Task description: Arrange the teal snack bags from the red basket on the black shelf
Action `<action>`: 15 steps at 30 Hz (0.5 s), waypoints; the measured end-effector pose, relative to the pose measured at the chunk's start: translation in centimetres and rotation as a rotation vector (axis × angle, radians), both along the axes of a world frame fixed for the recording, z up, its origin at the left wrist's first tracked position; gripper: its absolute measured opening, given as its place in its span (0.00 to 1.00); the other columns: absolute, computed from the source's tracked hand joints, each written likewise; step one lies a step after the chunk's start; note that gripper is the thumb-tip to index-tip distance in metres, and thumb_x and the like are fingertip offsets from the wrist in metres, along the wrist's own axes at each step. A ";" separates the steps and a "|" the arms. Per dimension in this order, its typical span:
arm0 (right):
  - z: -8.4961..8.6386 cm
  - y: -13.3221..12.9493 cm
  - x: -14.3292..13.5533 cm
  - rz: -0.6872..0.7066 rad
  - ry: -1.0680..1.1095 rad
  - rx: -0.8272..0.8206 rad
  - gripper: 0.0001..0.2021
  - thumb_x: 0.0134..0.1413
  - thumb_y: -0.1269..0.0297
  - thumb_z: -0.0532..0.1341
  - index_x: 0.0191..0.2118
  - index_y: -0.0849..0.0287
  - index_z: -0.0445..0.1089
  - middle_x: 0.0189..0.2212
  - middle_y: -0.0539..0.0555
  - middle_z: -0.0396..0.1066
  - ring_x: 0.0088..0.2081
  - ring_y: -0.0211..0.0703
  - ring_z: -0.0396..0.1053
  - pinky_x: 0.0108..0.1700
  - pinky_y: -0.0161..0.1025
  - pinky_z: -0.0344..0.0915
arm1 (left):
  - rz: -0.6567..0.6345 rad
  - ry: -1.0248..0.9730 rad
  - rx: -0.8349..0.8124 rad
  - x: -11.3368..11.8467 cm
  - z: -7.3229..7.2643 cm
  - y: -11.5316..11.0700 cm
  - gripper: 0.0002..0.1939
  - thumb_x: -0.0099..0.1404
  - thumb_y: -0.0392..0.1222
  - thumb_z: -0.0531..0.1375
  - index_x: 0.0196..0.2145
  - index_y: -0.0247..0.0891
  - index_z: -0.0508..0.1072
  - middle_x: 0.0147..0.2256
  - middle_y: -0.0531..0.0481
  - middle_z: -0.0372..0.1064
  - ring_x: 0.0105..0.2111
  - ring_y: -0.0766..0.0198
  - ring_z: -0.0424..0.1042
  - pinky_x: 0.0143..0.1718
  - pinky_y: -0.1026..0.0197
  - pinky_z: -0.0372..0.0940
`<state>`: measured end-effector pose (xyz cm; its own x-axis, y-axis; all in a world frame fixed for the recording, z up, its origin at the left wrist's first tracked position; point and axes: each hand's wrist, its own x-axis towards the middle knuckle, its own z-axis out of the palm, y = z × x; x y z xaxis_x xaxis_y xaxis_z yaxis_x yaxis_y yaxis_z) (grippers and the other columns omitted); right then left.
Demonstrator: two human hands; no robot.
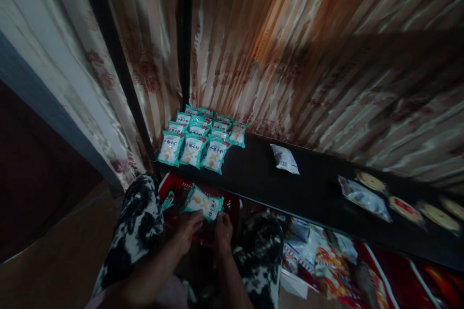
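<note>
A teal-and-white snack bag [205, 203] is tilted between my hands, above a red plastic basket [235, 210] at my knees. My left hand [191, 228] has its fingers closed on the bag's lower edge. At the bag's right end, my right hand [223, 228] pinches the corner with curled fingers. Part of another teal bag [168, 201] shows inside the basket on the left. Just beyond, several matching bags [192, 148] stand in rows at the left end of a black shelf [250, 169].
A white-and-blue packet [285, 159] lies mid-shelf. Farther right are a larger packet [364, 198] and several round packaged items [406, 210]. Below the shelf sits a pile of assorted snack packets [319, 251]. Curtains [290, 48] hang behind, with a dark post [186, 34] at left.
</note>
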<state>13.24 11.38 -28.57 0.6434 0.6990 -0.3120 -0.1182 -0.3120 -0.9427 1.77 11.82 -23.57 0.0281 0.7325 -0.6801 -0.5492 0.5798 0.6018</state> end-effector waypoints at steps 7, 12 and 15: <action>-0.4 0.2 0.1 0.021 -0.110 -0.019 0.15 0.40 0.51 0.55 0.25 0.58 0.67 0.20 0.50 0.68 0.26 0.42 0.64 0.30 0.36 0.60 | 0.036 -0.003 -0.034 -1.1 -0.2 0.6 0.03 0.56 0.32 0.63 0.30 0.35 0.73 0.31 0.48 0.73 0.31 0.65 0.73 0.40 0.59 0.68; -0.6 0.3 0.2 0.011 -0.137 -0.002 0.17 0.41 0.49 0.54 0.27 0.58 0.67 0.22 0.51 0.69 0.27 0.43 0.65 0.32 0.36 0.61 | 0.085 -0.072 -0.043 -1.7 0.1 1.2 0.07 0.61 0.41 0.59 0.37 0.38 0.72 0.34 0.48 0.74 0.33 0.64 0.73 0.39 0.59 0.68; -0.6 0.3 0.3 0.023 -0.146 0.024 0.18 0.41 0.48 0.54 0.29 0.59 0.68 0.25 0.53 0.72 0.30 0.44 0.68 0.34 0.36 0.63 | 0.086 -0.095 -0.052 -2.4 0.8 1.7 0.09 0.62 0.42 0.58 0.40 0.40 0.71 0.39 0.49 0.73 0.35 0.64 0.73 0.38 0.60 0.68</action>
